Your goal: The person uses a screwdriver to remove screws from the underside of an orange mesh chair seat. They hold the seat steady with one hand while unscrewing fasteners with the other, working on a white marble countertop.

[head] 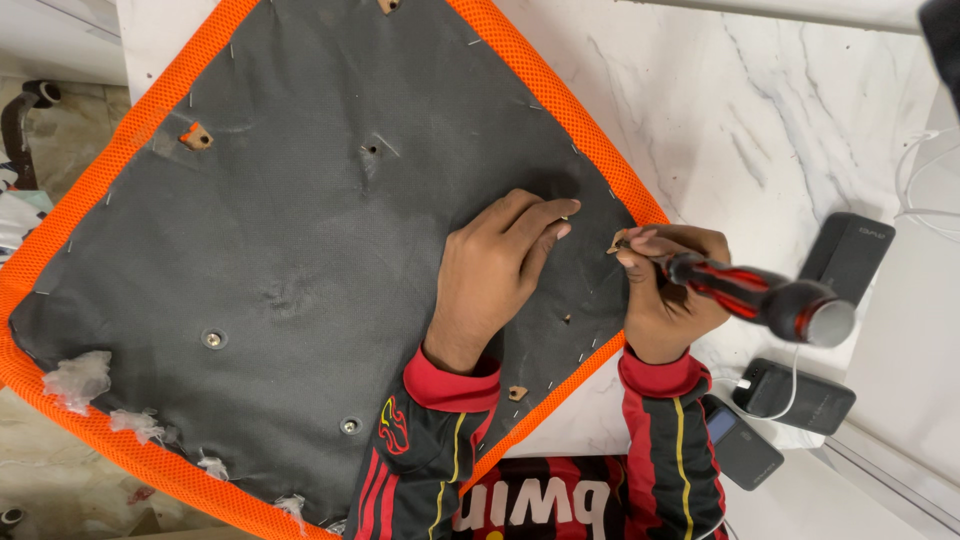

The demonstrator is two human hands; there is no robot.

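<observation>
An upturned seat cushion (270,250) lies before me, its underside covered in dark grey fabric with an orange mesh border and rows of staples. My left hand (495,275) presses flat on the fabric near the right corner, fingers spread. My right hand (665,295) grips a red-and-black screwdriver (755,295), its tip set against the fabric close to my left fingertips. Bolt holes and small brown tabs dot the underside.
The cushion rests on a white marbled surface (760,110). Dark box-shaped devices (848,255) with a white cable and a phone (742,445) lie to the right. Bits of clear plastic wrap (80,378) cling to the cushion's lower left edge.
</observation>
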